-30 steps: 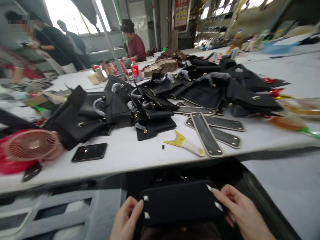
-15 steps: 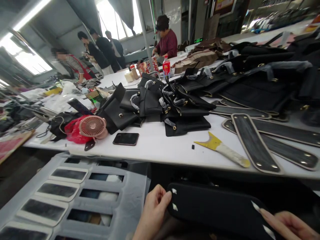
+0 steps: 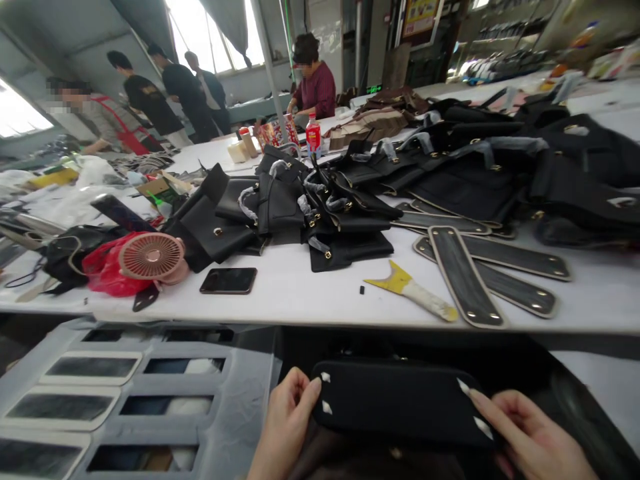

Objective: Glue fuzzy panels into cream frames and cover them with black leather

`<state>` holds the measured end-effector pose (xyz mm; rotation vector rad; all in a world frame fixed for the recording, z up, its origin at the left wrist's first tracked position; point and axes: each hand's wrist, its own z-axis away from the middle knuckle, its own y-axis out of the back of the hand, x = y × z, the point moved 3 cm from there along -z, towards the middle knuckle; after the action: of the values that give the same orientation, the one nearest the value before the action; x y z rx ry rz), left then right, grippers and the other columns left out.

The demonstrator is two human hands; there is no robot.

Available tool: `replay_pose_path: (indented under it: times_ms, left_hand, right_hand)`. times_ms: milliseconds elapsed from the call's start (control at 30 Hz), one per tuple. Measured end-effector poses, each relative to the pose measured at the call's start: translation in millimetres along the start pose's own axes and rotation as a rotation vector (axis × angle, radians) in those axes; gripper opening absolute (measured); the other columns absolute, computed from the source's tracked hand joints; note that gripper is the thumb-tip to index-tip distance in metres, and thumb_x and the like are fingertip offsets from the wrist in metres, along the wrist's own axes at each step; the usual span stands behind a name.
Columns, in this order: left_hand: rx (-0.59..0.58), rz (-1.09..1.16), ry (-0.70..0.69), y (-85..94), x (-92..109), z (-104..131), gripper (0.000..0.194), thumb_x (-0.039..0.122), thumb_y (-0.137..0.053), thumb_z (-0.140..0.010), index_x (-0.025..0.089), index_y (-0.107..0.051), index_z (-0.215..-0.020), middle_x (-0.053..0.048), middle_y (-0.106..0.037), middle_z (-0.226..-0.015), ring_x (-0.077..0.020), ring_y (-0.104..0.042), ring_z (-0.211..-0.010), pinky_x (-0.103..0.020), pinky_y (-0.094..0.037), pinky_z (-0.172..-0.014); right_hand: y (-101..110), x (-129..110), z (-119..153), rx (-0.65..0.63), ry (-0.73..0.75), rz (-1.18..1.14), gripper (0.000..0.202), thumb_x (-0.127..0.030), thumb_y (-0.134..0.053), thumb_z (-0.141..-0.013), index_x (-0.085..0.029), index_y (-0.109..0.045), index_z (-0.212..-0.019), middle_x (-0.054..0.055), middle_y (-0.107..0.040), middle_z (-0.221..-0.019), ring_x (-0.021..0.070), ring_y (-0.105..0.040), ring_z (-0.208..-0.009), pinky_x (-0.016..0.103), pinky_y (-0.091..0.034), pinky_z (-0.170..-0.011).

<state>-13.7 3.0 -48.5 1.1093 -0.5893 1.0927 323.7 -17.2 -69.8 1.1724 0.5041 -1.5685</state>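
A black bag (image 3: pixel 400 407) lies low in front of me at the table's near edge, its oblong bottom panel tilted toward me. Pale pointed tabs stick out near the panel's corners, two at each end. My left hand (image 3: pixel 290 413) pinches the left end between thumb and fingers. At the right end, my right hand (image 3: pixel 525 420) is closed on the edge, with the thumb by the upper pale tab. The lower part of the bag is in shadow and hard to make out.
Several dark oblong panels with gold studs (image 3: pixel 465 277) lie on the white table (image 3: pixel 300 300), beside a yellow-and-white tool (image 3: pixel 410 290) and a phone (image 3: pixel 229 281). Black bags (image 3: pixel 283 200) are heaped behind. A pink fan (image 3: pixel 153 257) stands left. Below is a grey slotted sheet (image 3: pixel 230 407). People work farther off.
My view has swung to the right, so the table things sit farther left. Both hands keep their hold on the black bag, and its panel looks more level.
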Motion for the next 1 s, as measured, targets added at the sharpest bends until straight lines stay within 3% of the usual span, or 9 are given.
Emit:
replay_pose_path:
  times_ms: [167,367,567,700,767,867,933,1000]
  left_hand:
    - [0.105,-0.029,-0.052,-1.9,1,7,0.043,0.064,-0.055,-0.081,0.021,-0.05,-0.078,0.004,-0.05,-0.063,-0.0162,-0.05,-0.061,-0.027,-0.038,-0.061]
    - [0.266,0.1,-0.078,-10.7,-5,7,0.056,0.065,-0.062,-0.075,0.022,-0.056,-0.11,-0.005,-0.065,-0.098,-0.0224,-0.064,-0.084,-0.029,-0.05,-0.072]
    - [0.153,0.096,-0.224,-15.2,-24,-6,0.054,0.057,-0.054,-0.085,0.019,-0.054,-0.123,-0.01,-0.063,-0.122,-0.0255,-0.059,-0.115,-0.034,-0.048,-0.099]
    - [0.148,-0.026,-0.337,-10.4,-21,-7,0.044,0.046,-0.046,-0.093,0.022,-0.055,-0.13,-0.008,-0.055,-0.138,-0.0244,-0.049,-0.13,-0.042,-0.036,-0.113]
    - [0.137,-0.128,-0.403,-7.3,-16,-4,0.041,0.04,-0.039,-0.097,0.025,-0.056,-0.131,-0.006,-0.049,-0.145,-0.0232,-0.043,-0.135,-0.044,-0.033,-0.114]
    - [0.199,-0.368,-0.518,-4.4,-4,5,0.042,0.031,-0.03,-0.1,0.03,-0.049,-0.138,-0.002,-0.04,-0.152,-0.0229,-0.035,-0.141,-0.051,-0.029,-0.115]
    - [0.287,-0.61,-0.672,-9.0,9,14,0.045,0.024,-0.033,-0.099,0.032,-0.043,-0.142,0.0,-0.039,-0.153,-0.0228,-0.03,-0.143,-0.054,-0.017,-0.118]
    - [0.32,-0.849,-0.871,-21.9,25,25,0.05,0.02,-0.04,-0.096,0.032,-0.04,-0.144,0.003,-0.04,-0.152,-0.0227,-0.028,-0.144,-0.051,-0.002,-0.12]
  right_hand:
    - [-6,-10,9,-0.001,0.041,-0.032,0.05,-0.068,-0.069,-0.071,-0.023,-0.049,-0.079,-0.006,-0.046,-0.058,0.011,-0.042,-0.043,0.02,-0.036,-0.031]
    - [-9,-12,6,-0.023,0.153,0.017,0.045,-0.065,-0.058,-0.081,-0.022,-0.048,-0.092,-0.009,-0.036,-0.059,0.0111,-0.039,-0.043,0.02,-0.036,-0.03]
    - [-11,-9,-1,0.007,0.266,0.101,0.04,-0.061,-0.052,-0.084,-0.022,-0.049,-0.09,-0.009,-0.036,-0.057,0.0115,-0.039,-0.043,0.023,-0.035,-0.036]
    - [-3,-14,-2,0.011,0.377,0.171,0.037,-0.059,-0.051,-0.085,-0.022,-0.053,-0.085,-0.006,-0.041,-0.056,0.0155,-0.046,-0.051,0.028,-0.041,-0.048]
    - [2,-20,2,0.043,0.429,0.217,0.038,-0.058,-0.05,-0.087,-0.021,-0.058,-0.088,-0.001,-0.052,-0.063,0.0201,-0.054,-0.06,0.034,-0.045,-0.058]
    - [1,-37,20,0.166,0.731,0.452,0.044,-0.054,-0.042,-0.095,-0.019,-0.062,-0.114,0.01,-0.067,-0.102,0.0292,-0.06,-0.097,0.044,-0.044,-0.087]
    - [-12,-46,40,0.205,1.037,0.717,0.048,-0.047,-0.039,-0.1,-0.016,-0.052,-0.134,0.011,-0.059,-0.13,0.0303,-0.05,-0.122,0.044,-0.034,-0.103]
    - [-30,-47,57,0.149,1.254,0.952,0.055,-0.045,-0.043,-0.1,-0.014,-0.041,-0.144,0.009,-0.047,-0.145,0.0294,-0.037,-0.134,0.042,-0.025,-0.111]
